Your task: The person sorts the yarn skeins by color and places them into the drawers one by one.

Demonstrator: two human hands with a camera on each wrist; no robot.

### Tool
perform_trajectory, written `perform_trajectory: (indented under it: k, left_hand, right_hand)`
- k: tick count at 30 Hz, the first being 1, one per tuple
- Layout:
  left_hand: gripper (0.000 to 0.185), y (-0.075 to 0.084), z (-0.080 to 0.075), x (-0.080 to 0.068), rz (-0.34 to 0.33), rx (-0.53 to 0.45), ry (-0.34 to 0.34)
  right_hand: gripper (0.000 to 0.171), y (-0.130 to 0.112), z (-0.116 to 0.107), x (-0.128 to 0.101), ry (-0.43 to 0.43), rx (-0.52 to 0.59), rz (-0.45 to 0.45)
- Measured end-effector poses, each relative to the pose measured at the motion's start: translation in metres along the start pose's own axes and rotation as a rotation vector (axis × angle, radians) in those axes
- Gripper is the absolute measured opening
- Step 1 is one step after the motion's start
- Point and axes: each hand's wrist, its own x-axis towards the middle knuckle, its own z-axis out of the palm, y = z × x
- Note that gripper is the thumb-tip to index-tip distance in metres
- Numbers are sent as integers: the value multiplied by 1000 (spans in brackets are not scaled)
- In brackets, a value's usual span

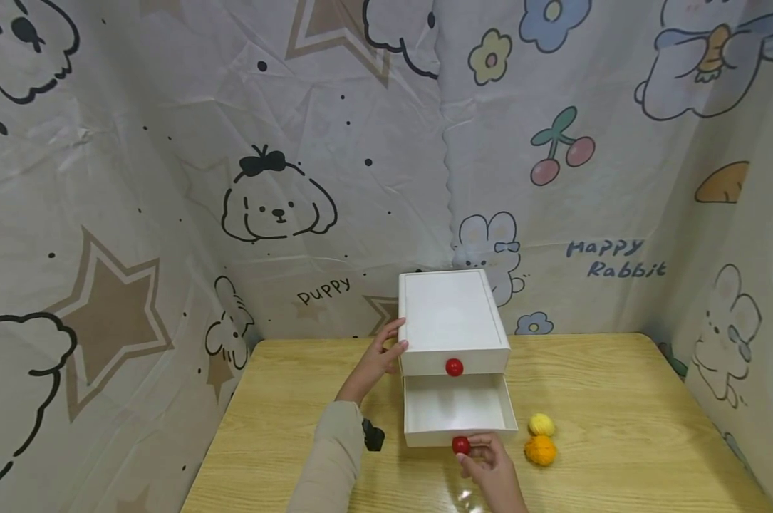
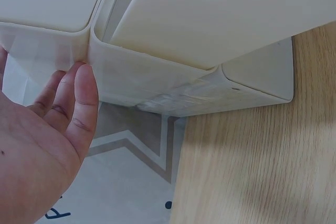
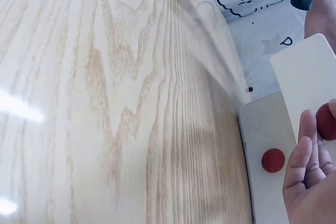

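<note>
A white drawer cabinet point(image 1: 450, 310) stands at the back of the table. Its middle drawer point(image 1: 459, 410) is pulled out, and the inside that shows is bare. My right hand point(image 1: 491, 470) pinches the round red knob point(image 1: 461, 445) of that drawer between thumb and fingers. Against the cabinet's left side, near the top, rests my left hand point(image 1: 380, 360); its fingers point(image 2: 84, 103) look fairly straight in the left wrist view. A second red knob point(image 1: 454, 367) is on the closed top drawer. The right wrist view shows a lower drawer front point(image 3: 262, 124) with its own red knob point(image 3: 273, 160).
Right of the open drawer lie a yellow ball point(image 1: 541, 425) and a fuzzy orange ball point(image 1: 541, 451), close together. A black device point(image 1: 372, 436) is by the left wrist. Patterned cloth point(image 1: 283, 285) hangs behind the wooden table point(image 1: 290, 377).
</note>
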Motion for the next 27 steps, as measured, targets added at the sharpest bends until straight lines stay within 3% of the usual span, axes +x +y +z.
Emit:
perform_trajectory:
  k: [12,27]
  left_hand:
    - [53,6,0,-2,1,-3,-8]
    - [53,0,0,0,4,1,1]
  right_hand:
    - [39,3,0,-5,-13,49,-2]
    - [39,15,-13,-4,-3,85,-21]
